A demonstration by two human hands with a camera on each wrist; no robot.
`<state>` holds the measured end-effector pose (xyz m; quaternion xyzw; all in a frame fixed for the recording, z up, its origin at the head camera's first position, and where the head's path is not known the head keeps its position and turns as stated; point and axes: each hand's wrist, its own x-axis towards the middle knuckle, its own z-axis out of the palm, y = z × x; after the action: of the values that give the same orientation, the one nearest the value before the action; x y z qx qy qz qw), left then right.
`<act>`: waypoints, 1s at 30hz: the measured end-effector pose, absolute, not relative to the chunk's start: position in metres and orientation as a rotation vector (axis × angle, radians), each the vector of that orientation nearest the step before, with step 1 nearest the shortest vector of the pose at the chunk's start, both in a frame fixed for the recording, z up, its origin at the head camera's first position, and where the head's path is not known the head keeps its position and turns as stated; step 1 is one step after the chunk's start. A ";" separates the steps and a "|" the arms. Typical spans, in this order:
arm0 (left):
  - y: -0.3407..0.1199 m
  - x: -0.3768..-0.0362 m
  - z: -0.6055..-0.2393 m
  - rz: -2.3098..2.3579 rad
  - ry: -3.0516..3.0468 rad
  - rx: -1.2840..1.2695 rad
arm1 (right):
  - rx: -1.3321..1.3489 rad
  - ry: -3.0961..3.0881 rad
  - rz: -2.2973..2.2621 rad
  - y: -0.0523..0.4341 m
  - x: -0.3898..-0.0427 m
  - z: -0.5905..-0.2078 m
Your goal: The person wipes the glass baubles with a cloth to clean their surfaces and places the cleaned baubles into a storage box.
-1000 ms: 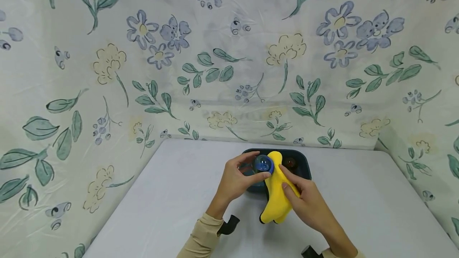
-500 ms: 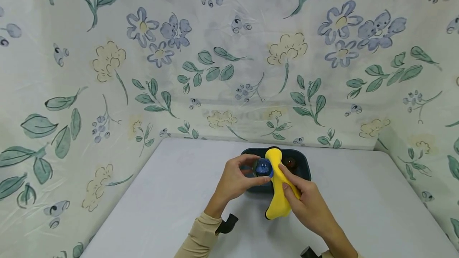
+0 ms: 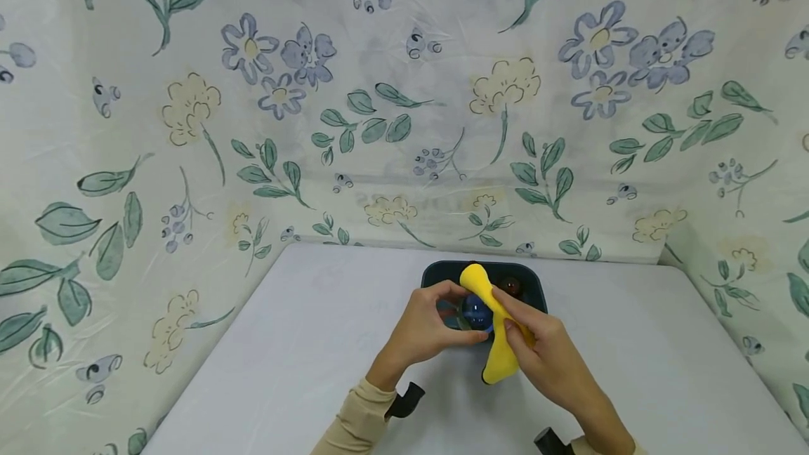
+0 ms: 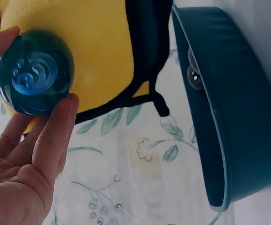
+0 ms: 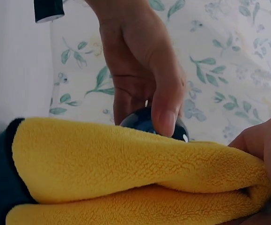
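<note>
A glassy blue ball [image 4: 34, 72] with pale swirls inside is pinched between the thumb and fingertips of my left hand [image 3: 420, 328]. My right hand [image 3: 543, 343] grips a yellow plush cloth [image 3: 502, 357] with a dark edge. The cloth hangs folded and lies against the ball's right side. In the right wrist view the cloth [image 5: 93, 159] covers the lower part of the ball [image 5: 142, 122], and the left thumb rests on the ball. Both hands are above the near part of a dark teal bin [image 3: 436, 272].
A dark reddish-brown ball [image 3: 510, 287] sits in the bin's right part. In the left wrist view a clear round thing [image 4: 194, 77] shows inside the bin [image 4: 247, 112]. The white table [image 3: 316, 314] meets a floral-patterned curtain [image 3: 392, 160] behind and at both sides.
My left hand and the blue ball have shifted slightly right and down. The cloth's top end has tilted left over the ball, while its lower end has swung right.
</note>
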<state>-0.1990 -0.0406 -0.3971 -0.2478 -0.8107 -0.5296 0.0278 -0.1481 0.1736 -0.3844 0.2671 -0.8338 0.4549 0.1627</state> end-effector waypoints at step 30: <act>-0.041 -0.195 -0.394 -1.753 -2.317 -0.831 | 0.752 -2.503 1.704 0.189 -0.164 -0.392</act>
<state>-0.1950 -0.0412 -0.3937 -0.2746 -0.7655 -0.5789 0.0597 -0.1637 0.1888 -0.3923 0.2409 -0.8022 0.5461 0.0110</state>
